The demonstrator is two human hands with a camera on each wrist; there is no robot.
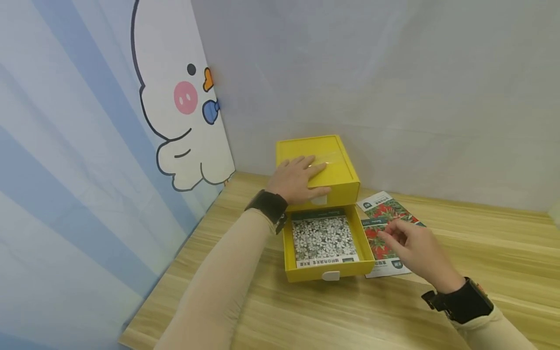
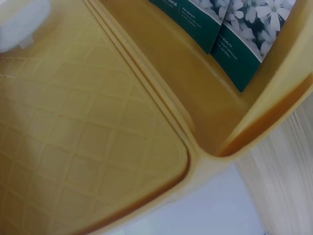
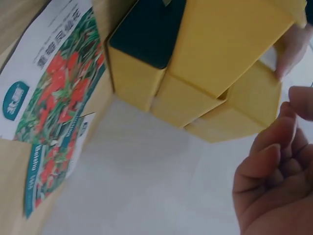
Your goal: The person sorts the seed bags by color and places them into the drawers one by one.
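Observation:
My left hand [image 1: 295, 181] rests on top of a small yellow drawer box [image 1: 343, 171], its fingers spread across the lid. The box's lower drawer [image 1: 302, 275] is pulled out toward me. Inside lie packets with white flowers [image 1: 325, 238] and dark green bands; the left wrist view shows two overlapping packet ends [image 2: 237, 61]. My right hand [image 1: 413, 248] hovers right of the drawer with loosely curled fingers and holds nothing. In the head view it overlaps a red-flower packet [image 1: 379, 248]; the right wrist view shows the packets [image 3: 61, 81] apart from the fingers.
A second red-flower packet [image 1: 377, 198] lies partly under the first, beside the box on the wood-grain table [image 1: 481, 248]. A pale wall [image 1: 393, 97] rises close behind the box. To the left hangs a blue striped curtain [image 1: 87, 146] with a white cartoon figure [image 1: 170, 43].

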